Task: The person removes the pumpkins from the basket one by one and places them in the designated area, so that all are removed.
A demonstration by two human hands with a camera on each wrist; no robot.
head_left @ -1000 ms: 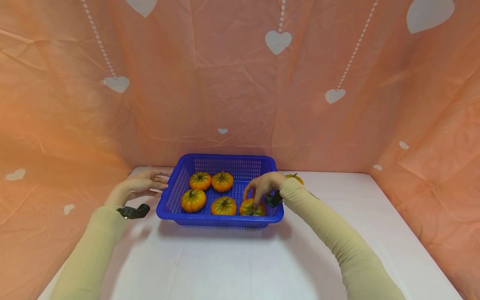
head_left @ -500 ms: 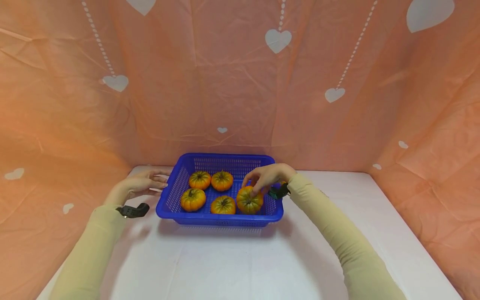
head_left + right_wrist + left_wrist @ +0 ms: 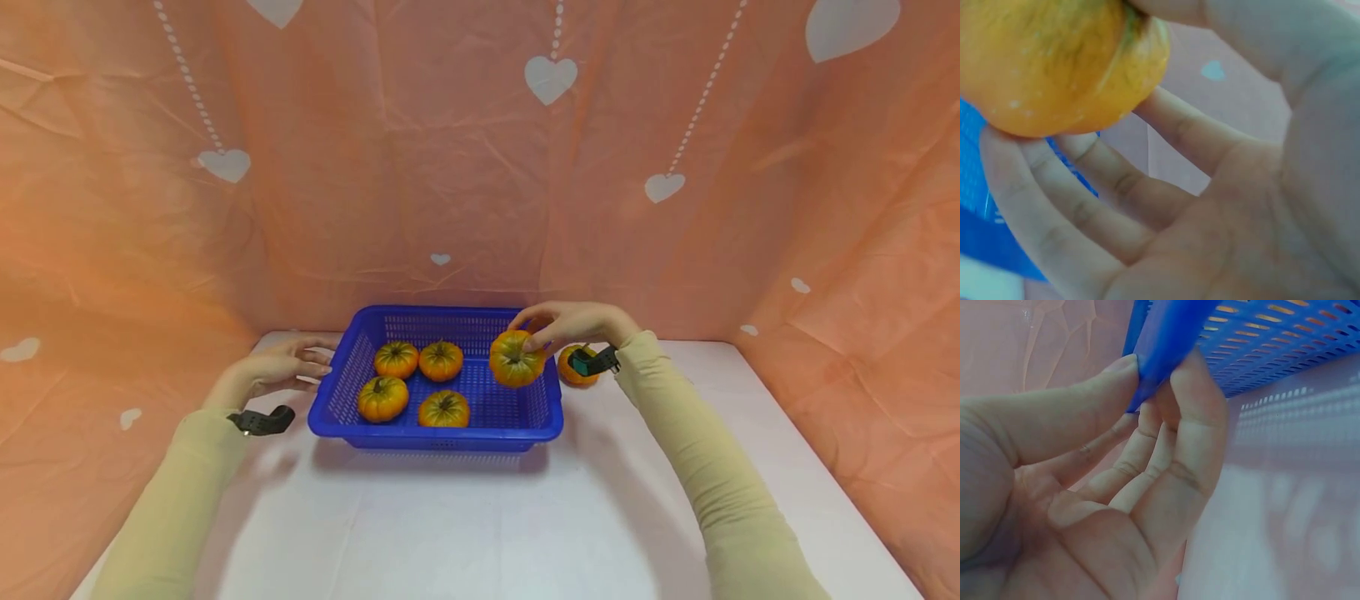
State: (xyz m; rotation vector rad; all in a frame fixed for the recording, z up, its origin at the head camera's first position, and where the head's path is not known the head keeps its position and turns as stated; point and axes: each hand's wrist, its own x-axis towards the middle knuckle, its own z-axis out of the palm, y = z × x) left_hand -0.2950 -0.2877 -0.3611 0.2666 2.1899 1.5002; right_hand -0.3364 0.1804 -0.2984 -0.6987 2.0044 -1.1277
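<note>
Over the right part of the blue plastic basket [image 3: 442, 434], my right hand [image 3: 573, 323] holds a small orange pumpkin [image 3: 516, 360] up at rim height. In the right wrist view the thumb is on one side of the pumpkin [image 3: 1054, 69] and the fingertips on the other. At the basket's left end is my left hand [image 3: 281, 367]. Its thumb and index finger pinch the blue rim [image 3: 1169, 347] in the left wrist view. Inside the basket sit several more pumpkins, such as one at the front left [image 3: 383, 399] and one at the front middle [image 3: 444, 409].
Another pumpkin [image 3: 576, 367] stands on the white table [image 3: 420, 525] just right of the basket, partly behind the right wrist's black camera band [image 3: 596, 362]. Orange cloth [image 3: 465, 167] with white hearts encloses the table at the back and sides.
My right hand has lifted the pumpkin from the basket's front right corner, moving it up and slightly right. The pumpkin on the table now shows more. The left hand stays at the rim.
</note>
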